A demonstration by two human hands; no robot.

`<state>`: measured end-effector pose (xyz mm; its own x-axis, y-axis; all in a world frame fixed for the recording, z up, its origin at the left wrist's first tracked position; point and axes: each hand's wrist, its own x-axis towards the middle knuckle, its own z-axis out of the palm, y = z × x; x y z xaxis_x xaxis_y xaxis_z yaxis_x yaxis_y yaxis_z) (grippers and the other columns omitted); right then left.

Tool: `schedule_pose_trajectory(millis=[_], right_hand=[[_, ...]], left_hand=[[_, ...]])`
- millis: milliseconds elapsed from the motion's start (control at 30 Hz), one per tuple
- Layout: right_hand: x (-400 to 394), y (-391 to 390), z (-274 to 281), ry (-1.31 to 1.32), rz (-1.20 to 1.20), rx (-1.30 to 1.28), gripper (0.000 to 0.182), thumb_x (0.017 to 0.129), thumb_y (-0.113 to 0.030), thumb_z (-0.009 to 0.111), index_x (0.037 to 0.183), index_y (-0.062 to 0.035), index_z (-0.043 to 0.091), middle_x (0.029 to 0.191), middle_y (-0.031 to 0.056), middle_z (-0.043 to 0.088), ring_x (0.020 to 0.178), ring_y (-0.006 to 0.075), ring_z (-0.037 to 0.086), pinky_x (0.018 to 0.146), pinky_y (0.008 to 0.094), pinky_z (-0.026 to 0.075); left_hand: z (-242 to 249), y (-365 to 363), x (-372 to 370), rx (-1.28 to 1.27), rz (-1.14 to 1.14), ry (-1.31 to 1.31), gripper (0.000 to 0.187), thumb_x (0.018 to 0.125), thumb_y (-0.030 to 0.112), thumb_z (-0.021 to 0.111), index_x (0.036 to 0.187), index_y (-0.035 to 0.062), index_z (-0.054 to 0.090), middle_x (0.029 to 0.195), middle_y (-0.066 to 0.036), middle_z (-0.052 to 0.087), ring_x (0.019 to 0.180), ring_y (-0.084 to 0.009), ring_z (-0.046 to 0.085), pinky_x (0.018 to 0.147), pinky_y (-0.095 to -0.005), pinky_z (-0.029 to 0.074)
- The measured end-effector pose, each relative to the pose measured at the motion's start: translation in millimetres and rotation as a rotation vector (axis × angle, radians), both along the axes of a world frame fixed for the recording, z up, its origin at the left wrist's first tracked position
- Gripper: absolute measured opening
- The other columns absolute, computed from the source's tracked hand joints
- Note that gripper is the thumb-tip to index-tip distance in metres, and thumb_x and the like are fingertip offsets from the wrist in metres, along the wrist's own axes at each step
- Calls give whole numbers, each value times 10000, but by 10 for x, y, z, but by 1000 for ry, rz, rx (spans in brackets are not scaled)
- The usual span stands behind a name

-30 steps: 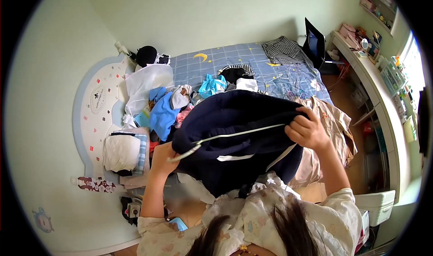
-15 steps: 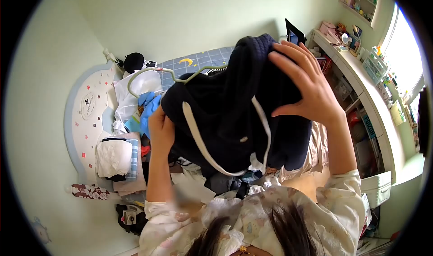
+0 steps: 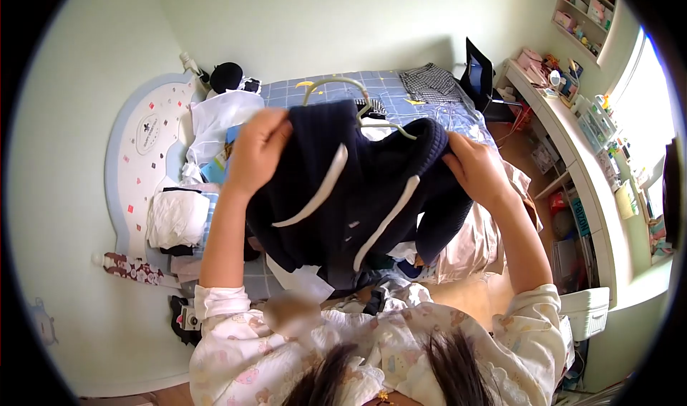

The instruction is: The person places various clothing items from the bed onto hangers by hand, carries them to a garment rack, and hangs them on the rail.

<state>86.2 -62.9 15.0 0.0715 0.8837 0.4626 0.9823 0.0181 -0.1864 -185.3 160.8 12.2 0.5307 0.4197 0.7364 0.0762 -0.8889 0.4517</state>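
Observation:
A dark navy hoodie with white drawstrings hangs between my hands above the bed. The curved hook of a pale green hanger rises from its neck opening, and part of one hanger arm shows inside. My left hand is closed on the left side of the hood. On the other side, my right hand grips the hood's ribbed edge, thumb and fingers wrapped over the cloth. The rest of the hanger is hidden in the fabric.
Clothes lie on the blue checked bed, including a folded white garment and beige cloth. A pale headboard stands left. At right are a long desk, a dark laptop and a white bin.
My right hand has gone from spread fingers to gripping the hood. My left hand has risen to the hood's left side. The hoodie now hangs more upright, with the hanger hook up at its neck.

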Motion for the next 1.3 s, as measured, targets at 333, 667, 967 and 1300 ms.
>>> schedule_pose_trajectory(millis=[333,667,967,1300], right_hand=[[-32,-313,-174,138,-68,444,371,802,-39,574,1172,-28,542,993,214,627,891,388,619,759,390,499],[203,-720,56,7,-67,336,353,837,-89,576,1187,-60,537,1010,186,625,894,388,604,752,406,504],[231,-1347,185,204,-31,451,312,839,-33,567,1150,-11,569,995,224,624,929,380,612,799,341,487],[542,-2845,489,81,-142,423,304,794,-81,670,1095,-64,630,929,122,636,872,261,614,793,334,476]], left_hand=[[298,-402,-365,229,-78,-26,206,891,192,583,999,16,585,899,-99,640,850,-265,596,791,-321,443],[422,-447,-490,452,236,159,138,886,188,594,874,56,558,767,-126,576,664,-344,564,558,-372,444],[696,-1320,-111,388,240,356,316,842,289,653,893,1,532,788,-174,592,746,-363,576,618,-406,445],[296,-2332,779,96,98,-28,191,809,155,676,863,38,535,601,-140,555,521,-301,548,490,-328,400]])
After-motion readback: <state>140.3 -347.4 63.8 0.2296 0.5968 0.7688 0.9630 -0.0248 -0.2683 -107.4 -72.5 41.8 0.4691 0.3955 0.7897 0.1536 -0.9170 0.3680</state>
